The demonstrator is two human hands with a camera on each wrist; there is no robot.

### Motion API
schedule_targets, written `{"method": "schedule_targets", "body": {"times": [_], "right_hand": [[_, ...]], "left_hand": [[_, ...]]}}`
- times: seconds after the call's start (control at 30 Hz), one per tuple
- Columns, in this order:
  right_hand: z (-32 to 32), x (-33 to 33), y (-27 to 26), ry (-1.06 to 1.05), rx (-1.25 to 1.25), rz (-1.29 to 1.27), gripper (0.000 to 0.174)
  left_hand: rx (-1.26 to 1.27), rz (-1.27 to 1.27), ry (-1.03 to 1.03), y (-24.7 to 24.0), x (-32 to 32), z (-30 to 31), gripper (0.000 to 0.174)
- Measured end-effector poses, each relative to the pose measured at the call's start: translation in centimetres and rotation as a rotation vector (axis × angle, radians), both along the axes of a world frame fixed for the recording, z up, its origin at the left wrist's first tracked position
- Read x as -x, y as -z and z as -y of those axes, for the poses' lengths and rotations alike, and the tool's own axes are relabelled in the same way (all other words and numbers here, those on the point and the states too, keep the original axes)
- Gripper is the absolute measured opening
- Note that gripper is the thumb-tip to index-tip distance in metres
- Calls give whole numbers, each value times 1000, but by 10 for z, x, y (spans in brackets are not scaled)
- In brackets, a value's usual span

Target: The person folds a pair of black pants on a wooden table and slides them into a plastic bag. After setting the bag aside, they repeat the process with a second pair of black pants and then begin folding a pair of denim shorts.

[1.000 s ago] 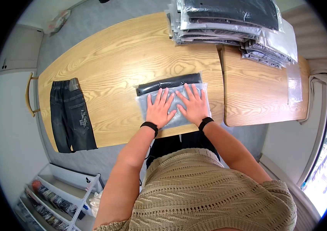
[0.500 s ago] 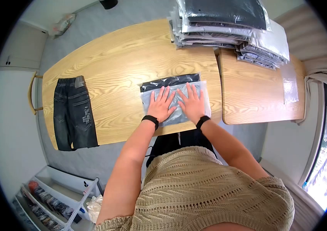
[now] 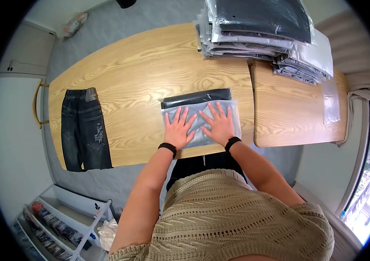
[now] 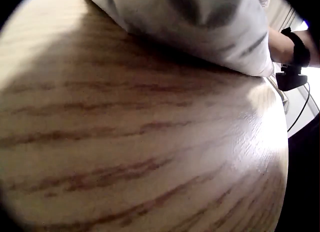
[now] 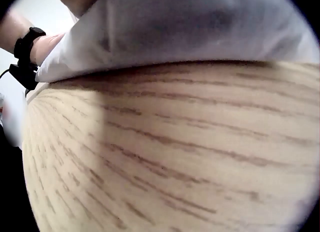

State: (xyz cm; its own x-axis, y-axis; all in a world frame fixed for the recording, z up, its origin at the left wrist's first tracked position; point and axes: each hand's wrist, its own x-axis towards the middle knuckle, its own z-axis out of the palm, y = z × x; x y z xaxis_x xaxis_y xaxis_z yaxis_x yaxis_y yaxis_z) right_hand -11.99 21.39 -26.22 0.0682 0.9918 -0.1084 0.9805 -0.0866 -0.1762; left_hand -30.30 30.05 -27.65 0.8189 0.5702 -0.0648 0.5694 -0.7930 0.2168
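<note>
A clear plastic garment bag (image 3: 235, 116) lies near the table's front edge, with a dark folded garment (image 3: 198, 98) inside it. The garment shows as a dark strip along the far side, and the nearer part of the bag looks pale grey. My left hand (image 3: 179, 131) rests palm down on the left half with fingers spread. On the right half, my right hand (image 3: 219, 127) presses flat, fingers also spread. Both wrist views show the bag's pale side (image 4: 220, 37) right at the wooden tabletop (image 5: 190, 132).
Folded dark jeans (image 3: 84, 130) lie at the table's left end. A tall stack of bagged garments (image 3: 263, 26) stands at the back right, partly over a second table (image 3: 298, 113). A loose clear bag (image 3: 331, 102) lies there. Grey bins (image 3: 63, 217) stand on the floor at left.
The head view has shifted slightly. Both hands stay flat on the bag, with the right fingertips now slightly farther back from the dark strip than a second ago.
</note>
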Motion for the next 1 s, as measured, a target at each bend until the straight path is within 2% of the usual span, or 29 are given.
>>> {"method": "schedule_targets", "body": {"times": [0.33, 0.73, 1.0], "right_hand": [[-8, -2, 4, 10, 51, -22, 57], [-3, 0, 6, -9, 3, 61, 57], [3, -6, -3, -25, -53, 8, 58]], "left_hand": [[70, -19, 2, 3, -4, -7, 65], [28, -1, -2, 2, -3, -4, 65], [44, 43, 26, -4, 2, -2, 60]]}}
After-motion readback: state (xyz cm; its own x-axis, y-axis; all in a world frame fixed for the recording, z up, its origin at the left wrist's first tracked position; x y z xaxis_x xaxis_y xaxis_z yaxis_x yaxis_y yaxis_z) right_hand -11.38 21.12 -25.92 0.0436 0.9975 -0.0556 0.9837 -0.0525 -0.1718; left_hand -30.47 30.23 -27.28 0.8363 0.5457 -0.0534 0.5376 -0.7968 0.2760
